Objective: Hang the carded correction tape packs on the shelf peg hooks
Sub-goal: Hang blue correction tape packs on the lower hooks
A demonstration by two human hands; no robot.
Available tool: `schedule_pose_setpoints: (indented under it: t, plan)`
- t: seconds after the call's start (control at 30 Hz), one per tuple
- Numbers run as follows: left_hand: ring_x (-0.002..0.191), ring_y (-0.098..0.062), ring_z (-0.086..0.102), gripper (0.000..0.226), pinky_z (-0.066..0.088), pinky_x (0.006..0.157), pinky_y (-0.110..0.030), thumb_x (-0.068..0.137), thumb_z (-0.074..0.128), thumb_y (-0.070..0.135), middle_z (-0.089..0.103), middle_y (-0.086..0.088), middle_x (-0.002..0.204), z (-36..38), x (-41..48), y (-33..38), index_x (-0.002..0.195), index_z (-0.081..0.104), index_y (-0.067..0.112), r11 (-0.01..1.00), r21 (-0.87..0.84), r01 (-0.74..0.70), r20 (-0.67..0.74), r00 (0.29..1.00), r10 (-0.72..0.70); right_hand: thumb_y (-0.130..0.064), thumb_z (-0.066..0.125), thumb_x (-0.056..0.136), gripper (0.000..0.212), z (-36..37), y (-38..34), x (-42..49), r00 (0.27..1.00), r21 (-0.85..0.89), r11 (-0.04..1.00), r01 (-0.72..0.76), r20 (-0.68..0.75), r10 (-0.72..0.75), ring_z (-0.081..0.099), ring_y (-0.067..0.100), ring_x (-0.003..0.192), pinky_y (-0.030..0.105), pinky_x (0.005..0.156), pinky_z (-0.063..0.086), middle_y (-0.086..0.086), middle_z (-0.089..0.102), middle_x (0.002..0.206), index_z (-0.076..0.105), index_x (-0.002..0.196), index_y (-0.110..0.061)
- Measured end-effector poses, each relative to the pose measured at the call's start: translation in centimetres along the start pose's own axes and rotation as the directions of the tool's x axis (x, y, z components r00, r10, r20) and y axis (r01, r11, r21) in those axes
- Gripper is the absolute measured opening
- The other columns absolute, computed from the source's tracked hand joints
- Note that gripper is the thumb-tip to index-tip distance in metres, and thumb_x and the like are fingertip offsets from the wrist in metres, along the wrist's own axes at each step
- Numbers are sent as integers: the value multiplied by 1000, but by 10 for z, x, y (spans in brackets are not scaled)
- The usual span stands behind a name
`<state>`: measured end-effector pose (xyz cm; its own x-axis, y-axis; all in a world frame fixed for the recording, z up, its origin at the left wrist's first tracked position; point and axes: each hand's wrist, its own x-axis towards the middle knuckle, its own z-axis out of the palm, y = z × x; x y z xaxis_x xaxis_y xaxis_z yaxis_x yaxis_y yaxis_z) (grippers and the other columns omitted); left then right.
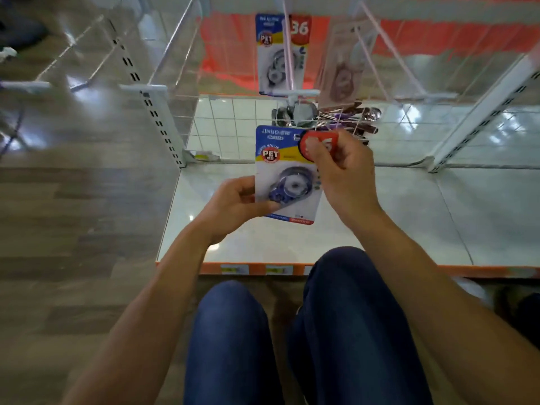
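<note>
Crouching is suggested by two knees in dark blue trousers [292, 331] seen lowest in the view, with both bare forearms reaching forward above them. A blue, yellow and white carded correction tape pack [285, 173] is held upright between the two hands over the pale glossy bottom shelf board [409, 223], whose front edge is trimmed in orange. Its long axis runs near to far in the view, with the header end pointing away toward the hooks and the printed front turned to the camera. The lower left edge of the card is pinched by the left hand [233, 204], thumb laid across the blister. The upper right corner, at the red round label, is gripped by the curled fingers of the right hand [342, 171]. Beyond the hands, a small heap of dark and purple packaged items [327, 116] lies against the white wire grid. Farther up, a matching blue carded pack [273, 54] hangs on a white metal peg hook [287, 48], and a pale brownish card [342, 62] hangs just beside it to the right.
</note>
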<state>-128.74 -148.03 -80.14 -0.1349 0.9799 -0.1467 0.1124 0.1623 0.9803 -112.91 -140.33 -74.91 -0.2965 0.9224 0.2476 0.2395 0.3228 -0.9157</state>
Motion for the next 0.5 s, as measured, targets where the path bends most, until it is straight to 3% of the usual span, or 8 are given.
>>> schedule_pose_setpoints:
  t: [0.13,0.33,0.4,0.5]
  plan:
    - [87,-6,70,25,56,72,-20,77,70,12,73,19,85,0,1,4,97,64,27,993,-15,-117,-20,993,117,-48,56,83,15,4,-3,8,994,79,991,104,-48,-100,68,25,86,50,75,55,7,70,88,54,80,-34]
    - [95,-15,70,31,58,79,-31,69,70,26,74,12,91,-5,3,12,99,64,24,979,-28,-201,-20,979,201,-28,58,89,15,5,-9,17,971,125,966,227,-102,-215,60,16,70,43,66,53,2,60,73,53,76,-28]
    - [95,-16,70,33,58,79,-30,68,70,26,74,11,92,-6,7,13,100,65,23,978,-33,-206,-17,978,206,-28,58,89,11,5,-10,22,974,126,968,218,-95,-207,61,12,71,38,66,54,0,62,74,54,79,-25]
    - [92,-15,71,32,58,77,-29,68,70,25,74,9,91,-6,12,12,100,65,22,979,-41,-202,-24,979,201,-31,57,87,10,8,-6,32,980,92,978,187,-89,-179,64,19,74,41,70,55,2,65,78,54,79,-26]
